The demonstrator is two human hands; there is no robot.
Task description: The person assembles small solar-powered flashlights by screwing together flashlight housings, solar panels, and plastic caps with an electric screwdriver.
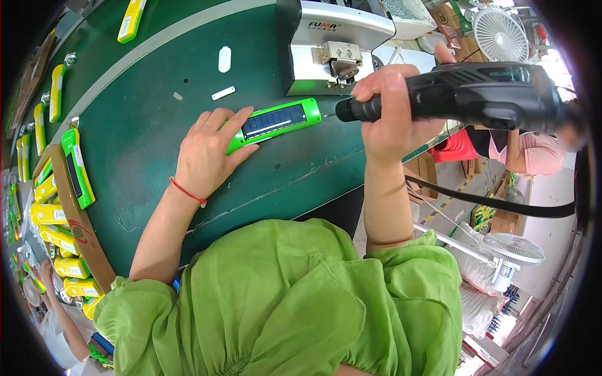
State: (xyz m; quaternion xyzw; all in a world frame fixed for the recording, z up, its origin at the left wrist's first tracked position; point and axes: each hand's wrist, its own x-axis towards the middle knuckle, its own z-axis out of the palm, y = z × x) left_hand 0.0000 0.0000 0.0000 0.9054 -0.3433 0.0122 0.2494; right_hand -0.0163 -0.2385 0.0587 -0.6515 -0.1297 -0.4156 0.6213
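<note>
A bright green casing [311, 110] with a dark solar panel [273, 121] set in its face lies on the green table. My left hand [210, 147], a red string round its wrist, is closed on the casing's left end, thumb on the near edge and fingers on the far one. In my right hand [394, 116] is a black electric screwdriver [495, 94], held level with its nose toward the left. Its thin bit points at the casing's right end, close to the hole there; I cannot tell whether they touch.
Beyond the casing stands a silver and black machine [313, 53]. Two small white pieces, one an oval plate [224, 59], lie on the table [157, 125]. At left, a cardboard box [78, 219] holds several yellow-green torches. A black strap [495, 202] hangs at right. Other people sit farther off.
</note>
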